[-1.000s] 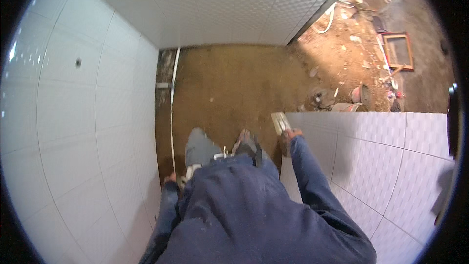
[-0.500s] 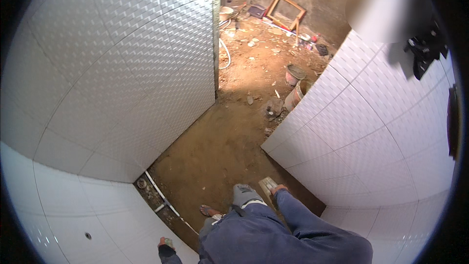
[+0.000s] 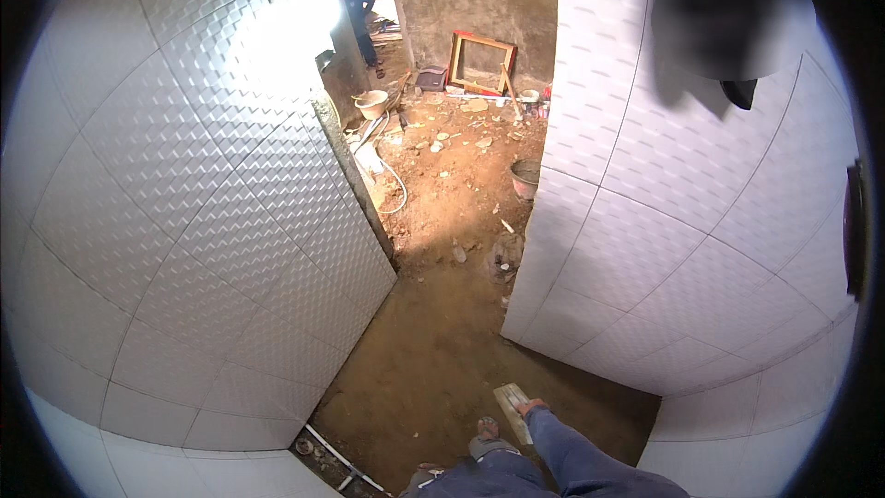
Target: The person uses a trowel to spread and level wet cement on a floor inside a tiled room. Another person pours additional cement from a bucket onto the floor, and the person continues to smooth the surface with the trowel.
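My right hand [image 3: 532,406] is closed around the handle of a pale, flat rectangular plastering float [image 3: 509,397]. It holds the float out in front of my right foot, low over the wet-looking brown floor [image 3: 406,378]. Whether the float touches the floor I cannot tell. A dark blue sleeve covers the right arm. My left hand is out of the picture. My feet and lower legs show at the bottom edge.
White textured tile walls [image 3: 212,249] rise on both sides. White pipes [image 3: 341,461] lie in a recess at lower left. Past the doorway are rubble, a bucket [image 3: 525,179], a basin [image 3: 371,104], a hose [image 3: 402,192], a wooden frame [image 3: 484,63] and another person [image 3: 360,23].
My view has tilted up and turned, showing more of the doorway, a bright light and another person. My left hand, earlier at lower left with a small greenish thing, has left the picture.
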Motion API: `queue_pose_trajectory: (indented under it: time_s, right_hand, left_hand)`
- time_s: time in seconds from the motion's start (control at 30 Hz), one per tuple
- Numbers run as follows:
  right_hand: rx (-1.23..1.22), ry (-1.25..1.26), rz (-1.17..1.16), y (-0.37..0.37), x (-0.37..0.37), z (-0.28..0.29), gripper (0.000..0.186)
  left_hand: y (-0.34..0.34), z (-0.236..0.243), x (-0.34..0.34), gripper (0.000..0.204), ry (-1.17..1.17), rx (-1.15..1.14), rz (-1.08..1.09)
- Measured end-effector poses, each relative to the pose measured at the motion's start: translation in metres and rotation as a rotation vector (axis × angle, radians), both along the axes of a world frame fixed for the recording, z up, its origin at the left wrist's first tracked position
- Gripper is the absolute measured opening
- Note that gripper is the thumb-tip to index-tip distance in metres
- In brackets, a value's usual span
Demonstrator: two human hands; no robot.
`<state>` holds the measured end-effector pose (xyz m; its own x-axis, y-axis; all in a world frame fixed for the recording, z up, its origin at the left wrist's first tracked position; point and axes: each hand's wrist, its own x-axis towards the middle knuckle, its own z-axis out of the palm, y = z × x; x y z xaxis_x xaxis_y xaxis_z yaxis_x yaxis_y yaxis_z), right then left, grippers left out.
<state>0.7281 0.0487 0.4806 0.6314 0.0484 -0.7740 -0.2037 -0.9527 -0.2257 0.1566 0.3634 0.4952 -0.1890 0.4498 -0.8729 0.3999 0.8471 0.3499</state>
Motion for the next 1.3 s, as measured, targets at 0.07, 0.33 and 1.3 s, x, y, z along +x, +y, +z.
queue_pose_trajectory:
  time_s: [0.07, 0.33, 1.3]
  right_hand:
    - [0.036, 0.045, -0.054, -0.013, 0.006, -0.019, 0.078]
    - [-0.117, -0.069, -0.048, -0.106, 0.007, -0.106, 0.065]
    - [-0.234, 0.123, -0.265, -0.184, -0.129, 0.049, 0.087]
  left_hand:
    - [0.016, 0.006, 0.045, 0.044, -0.011, 0.007, -0.107]
    - [0.030, 0.004, 0.088, 0.039, -0.007, -0.004, -0.365]
    - [0.069, 0.065, -0.021, 0.039, 0.273, 0.120, -0.656]
